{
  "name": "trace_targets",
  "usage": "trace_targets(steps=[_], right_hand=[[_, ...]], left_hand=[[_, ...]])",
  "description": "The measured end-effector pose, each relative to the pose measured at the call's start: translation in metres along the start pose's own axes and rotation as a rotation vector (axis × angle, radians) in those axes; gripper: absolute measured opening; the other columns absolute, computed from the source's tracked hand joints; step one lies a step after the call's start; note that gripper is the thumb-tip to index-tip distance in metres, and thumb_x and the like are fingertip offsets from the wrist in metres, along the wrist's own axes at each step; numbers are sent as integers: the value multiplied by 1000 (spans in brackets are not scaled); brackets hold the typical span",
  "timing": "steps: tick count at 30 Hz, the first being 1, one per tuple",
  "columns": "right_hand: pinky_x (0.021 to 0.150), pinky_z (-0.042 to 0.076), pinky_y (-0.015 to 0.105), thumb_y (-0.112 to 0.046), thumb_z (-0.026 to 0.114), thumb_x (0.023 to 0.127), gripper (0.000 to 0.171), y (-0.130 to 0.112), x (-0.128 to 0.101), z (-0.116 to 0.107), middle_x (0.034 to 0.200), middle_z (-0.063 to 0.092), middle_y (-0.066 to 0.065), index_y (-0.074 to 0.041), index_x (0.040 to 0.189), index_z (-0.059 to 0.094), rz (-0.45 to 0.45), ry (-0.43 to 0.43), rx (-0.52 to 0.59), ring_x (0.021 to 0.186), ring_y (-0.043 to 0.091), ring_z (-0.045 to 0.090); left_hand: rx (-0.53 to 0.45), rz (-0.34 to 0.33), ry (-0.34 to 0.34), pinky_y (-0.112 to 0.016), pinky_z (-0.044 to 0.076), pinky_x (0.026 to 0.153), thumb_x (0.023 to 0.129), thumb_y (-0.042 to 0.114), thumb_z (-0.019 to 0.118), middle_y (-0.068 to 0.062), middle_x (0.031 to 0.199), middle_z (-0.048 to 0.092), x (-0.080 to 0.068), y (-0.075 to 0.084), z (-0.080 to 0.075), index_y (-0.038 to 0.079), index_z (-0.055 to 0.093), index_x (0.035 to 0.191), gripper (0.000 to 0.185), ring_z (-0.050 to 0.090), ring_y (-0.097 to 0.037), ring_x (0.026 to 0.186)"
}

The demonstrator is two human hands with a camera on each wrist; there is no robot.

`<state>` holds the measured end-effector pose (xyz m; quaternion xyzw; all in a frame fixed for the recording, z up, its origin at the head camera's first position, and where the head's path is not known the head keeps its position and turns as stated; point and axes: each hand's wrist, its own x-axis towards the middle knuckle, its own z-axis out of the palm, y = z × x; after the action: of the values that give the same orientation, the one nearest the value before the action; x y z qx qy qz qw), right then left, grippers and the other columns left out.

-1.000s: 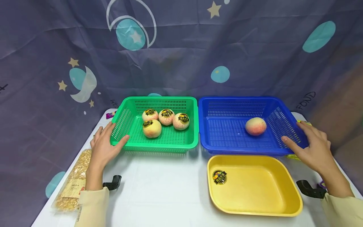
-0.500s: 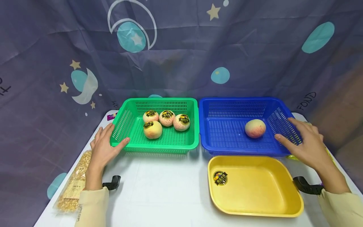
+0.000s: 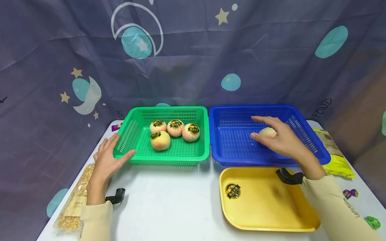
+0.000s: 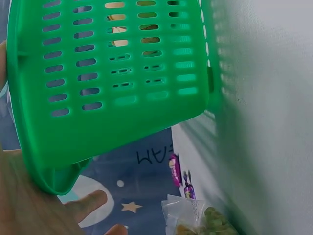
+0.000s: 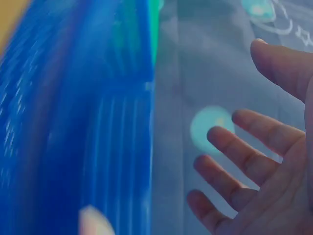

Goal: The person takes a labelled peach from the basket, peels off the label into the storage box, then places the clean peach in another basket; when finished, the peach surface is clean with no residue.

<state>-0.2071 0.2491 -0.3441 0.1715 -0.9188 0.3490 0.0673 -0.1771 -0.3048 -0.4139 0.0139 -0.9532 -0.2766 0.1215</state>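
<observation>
White covers the table (image 3: 169,204) in the head view, and dark blue cloth (image 3: 193,67), printed with moons and stars, hangs behind and at the sides. Green plastic makes the left basket (image 3: 169,157), with four stickered peaches (image 3: 160,141) inside; the blue basket (image 3: 230,140) stands just beside it and holds one peach (image 3: 267,132). Nearer lies a yellow tray (image 3: 256,201), bearing a sticker. A clear bag (image 3: 73,206) of grain lies at the left, a yellow bag (image 3: 339,164) and purple sweets (image 3: 350,193) at the right. The left hand (image 3: 106,160) is spread at the green basket's near left corner, thumb over the rim. The right hand (image 3: 281,139) is over the blue basket, thumb and fingers apart, partly hiding the peach and gripping nothing.

Left wrist: the green rim's corner fits into the hand, fingers relaxed rather than curled round it; purple sweets and a clear bag show below.

Right wrist: the hand is open, its fingers spread and slightly bent, beside the blurred blue wall. A pale shape at the lower edge is too blurred to name.

Compared with half a second ago, the right hand has moved from the basket's right end to the peach, uncovering the yellow bag; the left hand keeps its corner.
</observation>
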Motion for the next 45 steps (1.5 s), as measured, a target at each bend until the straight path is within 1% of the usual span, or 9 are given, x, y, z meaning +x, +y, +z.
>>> trace_targets(steps=[6, 13, 18, 21, 26, 29, 36, 41, 45], right_hand=[[109, 42, 55, -33, 73, 95, 49, -28, 44, 32, 141, 63, 8, -17, 140, 62, -98, -73, 108, 132, 32, 55], [104, 47, 52, -28, 72, 96, 44, -57, 90, 71, 135, 67, 9, -18, 138, 64, -171, -170, 245, 124, 30, 60], [98, 51, 44, -28, 72, 96, 41, -71, 116, 101, 134, 68, 6, -20, 136, 65, -196, -216, 312, 119, 26, 63], [98, 52, 42, -27, 72, 97, 40, -78, 128, 116, 134, 68, 5, -19, 136, 66, -199, -231, 343, 118, 24, 64], [97, 53, 42, -24, 72, 96, 39, -90, 142, 141, 132, 69, 6, -17, 134, 67, -195, -246, 372, 113, 24, 64], [96, 53, 40, -22, 73, 96, 39, -98, 149, 155, 130, 69, 10, -14, 134, 67, -192, -267, 389, 112, 25, 65], [95, 53, 37, -22, 73, 96, 40, -115, 157, 186, 129, 69, 12, -14, 134, 67, -174, -368, 421, 112, 25, 65], [100, 52, 39, -21, 73, 95, 47, -125, 159, 200, 136, 65, 15, -8, 139, 62, -168, -446, 457, 119, 28, 63], [108, 48, 44, -20, 73, 95, 53, -129, 161, 206, 146, 59, 14, -8, 144, 58, -131, -529, 503, 130, 30, 57]], left_hand=[[-19, -2, 2, -78, 16, 104, 87, 57, 71, -13, 168, 26, -2, -1, 1, 16, 28, 162, 96, 20, -49, 151], [-38, 0, 10, -75, 19, 103, 87, 55, 72, -13, 168, 27, -3, 0, 1, 15, 29, 162, 95, 23, -50, 149], [-37, -6, 0, -75, 19, 103, 88, 56, 71, -13, 168, 26, -3, -1, 1, 15, 28, 162, 95, 22, -50, 149], [-35, -13, -10, -75, 19, 103, 88, 56, 71, -13, 169, 25, -4, -1, 1, 16, 27, 163, 95, 22, -51, 149], [-42, -17, -14, -74, 19, 103, 88, 56, 71, -12, 169, 24, -4, -2, 1, 17, 26, 163, 95, 24, -51, 148], [-46, -15, -16, -73, 19, 102, 88, 55, 71, -13, 169, 24, -4, -2, 0, 17, 27, 163, 95, 26, -52, 146], [-45, -19, -25, -75, 20, 101, 89, 55, 70, -14, 169, 23, -4, -3, -1, 17, 26, 163, 94, 27, -54, 144], [-51, -21, -25, -77, 19, 101, 89, 54, 70, -13, 170, 22, -4, -4, 0, 16, 26, 163, 93, 27, -55, 144], [-66, -17, -24, -77, 18, 102, 89, 54, 70, -12, 170, 22, -3, -3, -1, 17, 26, 163, 93, 27, -55, 145]])
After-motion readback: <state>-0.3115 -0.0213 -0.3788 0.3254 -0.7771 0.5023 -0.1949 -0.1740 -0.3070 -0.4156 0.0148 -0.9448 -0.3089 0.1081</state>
